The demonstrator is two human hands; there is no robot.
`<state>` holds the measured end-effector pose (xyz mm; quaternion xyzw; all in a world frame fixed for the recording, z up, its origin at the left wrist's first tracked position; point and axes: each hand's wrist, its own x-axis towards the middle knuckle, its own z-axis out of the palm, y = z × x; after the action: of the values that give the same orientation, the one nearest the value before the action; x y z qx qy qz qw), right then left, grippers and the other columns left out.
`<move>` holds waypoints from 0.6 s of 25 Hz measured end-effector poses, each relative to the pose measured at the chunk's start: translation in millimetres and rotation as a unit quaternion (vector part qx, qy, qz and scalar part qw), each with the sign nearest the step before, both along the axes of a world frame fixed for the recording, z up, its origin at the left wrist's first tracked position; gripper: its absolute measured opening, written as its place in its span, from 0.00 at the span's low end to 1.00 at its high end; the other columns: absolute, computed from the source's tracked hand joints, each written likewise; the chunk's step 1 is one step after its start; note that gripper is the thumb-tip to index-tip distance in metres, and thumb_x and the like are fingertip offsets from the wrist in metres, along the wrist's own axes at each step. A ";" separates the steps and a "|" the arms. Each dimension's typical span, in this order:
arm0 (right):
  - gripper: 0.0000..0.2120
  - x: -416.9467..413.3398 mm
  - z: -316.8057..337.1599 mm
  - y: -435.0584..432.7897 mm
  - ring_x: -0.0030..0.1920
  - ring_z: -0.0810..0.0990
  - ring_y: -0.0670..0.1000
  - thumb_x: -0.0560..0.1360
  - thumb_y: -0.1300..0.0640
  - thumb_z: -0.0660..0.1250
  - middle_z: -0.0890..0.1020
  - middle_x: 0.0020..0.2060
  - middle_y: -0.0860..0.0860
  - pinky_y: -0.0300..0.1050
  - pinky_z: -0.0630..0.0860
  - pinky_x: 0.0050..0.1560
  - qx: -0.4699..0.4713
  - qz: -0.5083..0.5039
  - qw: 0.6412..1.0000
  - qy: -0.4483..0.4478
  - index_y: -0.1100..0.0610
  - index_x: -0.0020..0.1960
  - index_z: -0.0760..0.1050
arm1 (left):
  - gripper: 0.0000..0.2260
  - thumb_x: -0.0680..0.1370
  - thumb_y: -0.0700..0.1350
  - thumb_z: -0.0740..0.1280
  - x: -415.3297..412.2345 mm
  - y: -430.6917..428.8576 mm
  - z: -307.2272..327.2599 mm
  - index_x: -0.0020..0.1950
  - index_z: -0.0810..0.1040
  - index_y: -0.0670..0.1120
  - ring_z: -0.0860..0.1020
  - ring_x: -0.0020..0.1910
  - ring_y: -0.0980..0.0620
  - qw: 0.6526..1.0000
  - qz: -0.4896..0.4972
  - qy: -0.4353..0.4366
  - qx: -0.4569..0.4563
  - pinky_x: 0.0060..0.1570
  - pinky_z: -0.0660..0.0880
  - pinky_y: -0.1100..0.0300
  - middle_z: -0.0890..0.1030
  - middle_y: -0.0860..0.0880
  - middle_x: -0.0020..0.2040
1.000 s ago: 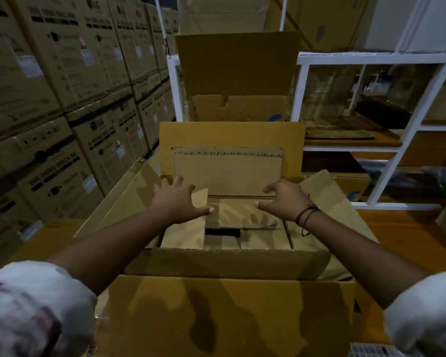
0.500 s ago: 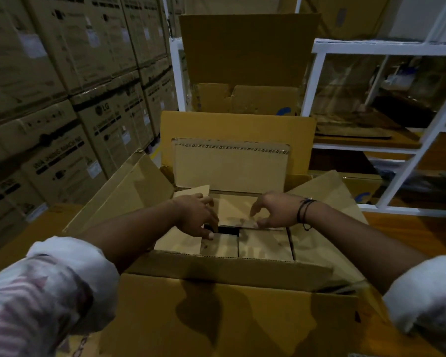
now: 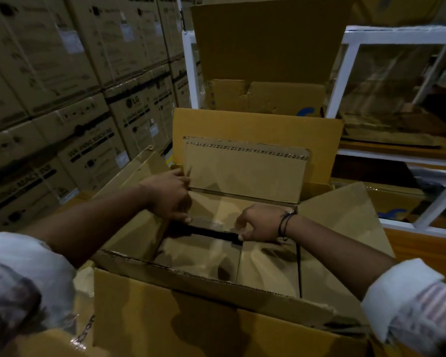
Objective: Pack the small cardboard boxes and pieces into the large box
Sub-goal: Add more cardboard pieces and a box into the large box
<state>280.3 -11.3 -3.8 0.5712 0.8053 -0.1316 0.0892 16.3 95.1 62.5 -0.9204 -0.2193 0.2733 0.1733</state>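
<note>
The large cardboard box (image 3: 216,318) stands open in front of me with all its flaps spread. Inside, a tall cardboard piece (image 3: 245,173) with a corrugated top edge leans against the back wall. A flat cardboard piece (image 3: 216,207) lies in front of it, and two small boxes (image 3: 198,256) (image 3: 268,264) fill the near half. A dark gap (image 3: 206,231) runs between the flat piece and the small boxes. My left hand (image 3: 169,194) grips the flat piece at its left end. My right hand (image 3: 260,222) pinches its front edge over the gap.
Stacked printed cartons (image 3: 75,112) form a wall on the left. Another open box (image 3: 263,73) stands behind the large one. A white shelf frame (image 3: 343,73) with cardboard sheets stands on the right. An orange floor surface (image 3: 422,243) shows at right.
Both hands went from lying spread over the contents to curling onto the flat piece. The dark gap in front of it is now longer. My view has moved closer.
</note>
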 end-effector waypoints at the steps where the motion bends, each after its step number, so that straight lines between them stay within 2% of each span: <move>1: 0.20 -3.2 -5.7 2.5 0.56 0.80 0.51 0.77 0.39 0.67 0.82 0.57 0.47 0.52 0.80 0.54 0.007 0.012 1.000 -0.003 0.48 0.63 0.79 | 0.25 0.80 0.71 0.52 -5.0 1.6 2.5 0.61 0.81 0.59 0.67 0.55 0.55 1.000 0.017 0.003 0.009 0.66 0.61 0.51 0.72 0.59 0.44; 3: 0.19 -11.3 -15.8 8.0 0.54 0.80 0.53 0.77 0.40 0.67 0.83 0.55 0.49 0.52 0.80 0.51 0.017 0.047 0.999 -0.022 0.49 0.62 0.80 | 0.23 0.82 0.68 0.53 -13.0 3.9 0.6 0.64 0.79 0.59 0.69 0.53 0.56 0.998 0.055 0.015 0.024 0.65 0.61 0.51 0.72 0.58 0.45; 5: 0.17 -19.0 -23.0 14.3 0.53 0.80 0.54 0.78 0.42 0.67 0.83 0.53 0.50 0.51 0.80 0.49 0.030 0.065 0.997 -0.031 0.50 0.61 0.80 | 0.20 0.83 0.65 0.56 -20.4 6.9 -5.9 0.64 0.79 0.58 0.76 0.56 0.53 0.995 0.091 0.032 0.017 0.67 0.62 0.50 0.78 0.56 0.48; 8: 0.13 -28.0 -34.9 23.0 0.50 0.79 0.55 0.78 0.45 0.67 0.82 0.50 0.51 0.48 0.76 0.43 0.071 0.080 0.994 -0.036 0.50 0.58 0.81 | 0.19 0.82 0.63 0.60 -29.4 23.0 -17.8 0.66 0.79 0.57 0.80 0.56 0.50 0.986 0.156 0.058 0.010 0.67 0.69 0.49 0.83 0.53 0.55; 11: 0.09 -31.4 -50.7 22.9 0.49 0.79 0.58 0.77 0.53 0.67 0.81 0.48 0.54 0.48 0.70 0.42 0.123 0.091 0.984 -0.089 0.54 0.55 0.79 | 0.19 0.81 0.62 0.62 -31.6 38.5 -27.5 0.66 0.78 0.55 0.81 0.54 0.48 0.973 0.221 0.063 -0.010 0.57 0.77 0.52 0.82 0.49 0.57; 13: 0.10 -29.8 -64.9 17.6 0.50 0.78 0.59 0.77 0.55 0.67 0.80 0.50 0.56 0.50 0.69 0.44 0.140 0.094 0.977 -0.129 0.56 0.57 0.77 | 0.18 0.81 0.62 0.63 -25.1 43.9 -34.6 0.67 0.78 0.56 0.81 0.52 0.49 0.972 0.230 0.049 -0.025 0.50 0.79 0.54 0.82 0.50 0.57; 15: 0.12 -27.1 -72.2 14.2 0.50 0.78 0.60 0.78 0.56 0.65 0.79 0.52 0.57 0.53 0.72 0.47 0.147 0.095 0.976 -0.129 0.57 0.61 0.74 | 0.18 0.81 0.61 0.63 -13.3 47.5 -39.0 0.67 0.79 0.57 0.80 0.50 0.49 0.977 0.210 0.029 -0.028 0.45 0.78 0.56 0.82 0.51 0.56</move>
<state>253.2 2.9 -76.0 0.5110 0.8482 0.0721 0.1193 2.9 142.6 23.5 -0.8498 -0.3948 0.3367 0.0921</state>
